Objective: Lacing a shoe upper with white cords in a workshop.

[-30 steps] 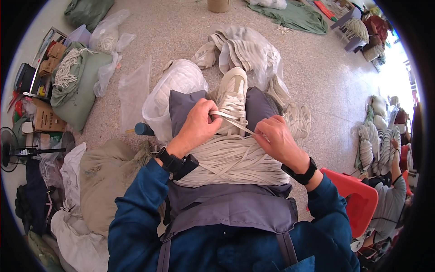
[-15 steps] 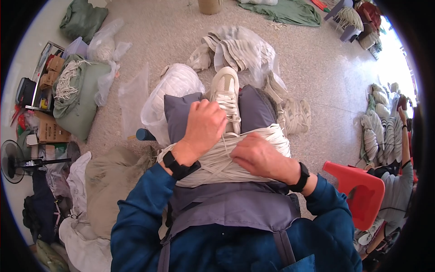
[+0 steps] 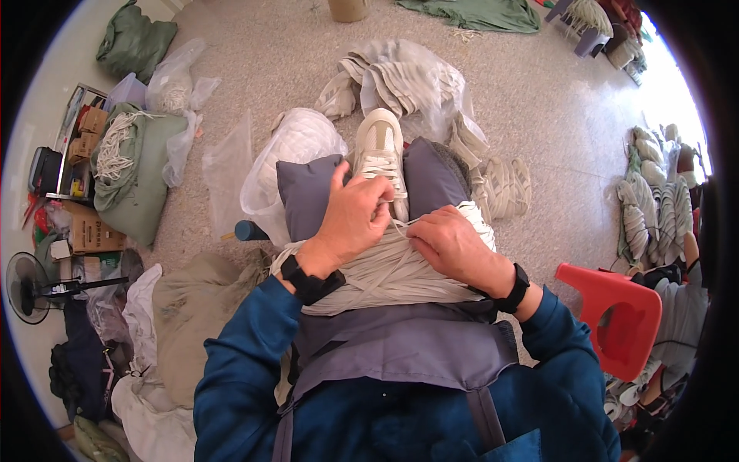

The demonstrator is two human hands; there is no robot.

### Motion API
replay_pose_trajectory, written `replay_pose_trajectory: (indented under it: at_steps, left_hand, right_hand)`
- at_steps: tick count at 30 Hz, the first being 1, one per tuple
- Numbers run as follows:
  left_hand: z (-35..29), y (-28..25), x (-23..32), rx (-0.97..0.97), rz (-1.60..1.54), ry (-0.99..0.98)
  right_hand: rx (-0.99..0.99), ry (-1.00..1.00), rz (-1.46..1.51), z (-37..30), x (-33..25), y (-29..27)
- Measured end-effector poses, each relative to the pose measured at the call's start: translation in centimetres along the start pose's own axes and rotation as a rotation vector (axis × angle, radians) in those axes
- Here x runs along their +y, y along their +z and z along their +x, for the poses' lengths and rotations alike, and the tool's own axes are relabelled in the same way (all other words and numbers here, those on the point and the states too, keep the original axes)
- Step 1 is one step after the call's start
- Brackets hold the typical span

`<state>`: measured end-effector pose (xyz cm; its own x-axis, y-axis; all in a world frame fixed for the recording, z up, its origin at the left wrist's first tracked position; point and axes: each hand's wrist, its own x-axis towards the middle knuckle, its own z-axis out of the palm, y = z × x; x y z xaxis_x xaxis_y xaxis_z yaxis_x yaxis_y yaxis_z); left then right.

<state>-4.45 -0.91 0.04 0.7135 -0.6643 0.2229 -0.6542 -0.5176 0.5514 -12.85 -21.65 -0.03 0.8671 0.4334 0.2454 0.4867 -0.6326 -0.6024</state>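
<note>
A beige lace-up sneaker [image 3: 379, 146] stands between my knees, toe pointing away, its upper laces threaded. Across my lap lies a thick bundle of off-white shoelaces [image 3: 385, 277]. My left hand [image 3: 350, 219] is at the sneaker's near end, one finger raised and the others curled in a pinch on a thin shoelace. To its right, just over the bundle, my right hand [image 3: 454, 246] has thumb and forefinger pinched on the shoelace too. A short pale stretch of it shows between the two hands. The fingertips are partly hidden.
More sneakers [image 3: 502, 189] lie right of my knee, and a plastic bag of shoe uppers [image 3: 416, 77] ahead. A white bag [image 3: 296, 150] and a dark blue cylinder [image 3: 248, 230] are on the left. A red stool [image 3: 616, 316] stands right; another person's arm [image 3: 691, 250] shows beyond.
My left hand has turned, one finger now raised, and its fingertips have come down toward the lace. My right hand has shifted slightly right and up, into a clearer pinch.
</note>
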Motion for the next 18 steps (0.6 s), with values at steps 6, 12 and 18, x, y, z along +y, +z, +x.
replay_pose_trajectory:
  at_steps: [6,12,18]
  left_hand:
    - [-1.8,-7.3,-1.3,0.015,-0.981,-0.485]
    - [-6.2,-12.1,-7.1,0.038,-0.253,-0.265]
    - [-9.7,-13.1,-12.4,0.108,0.08,-0.43]
  right_hand:
    - [-0.007,0.117,0.187,-0.8,0.4,-2.7]
    - [-0.022,0.398,0.374,-2.7,1.7,-5.1]
    - [-0.04,0.661,0.778,-3.9,1.6,-7.6]
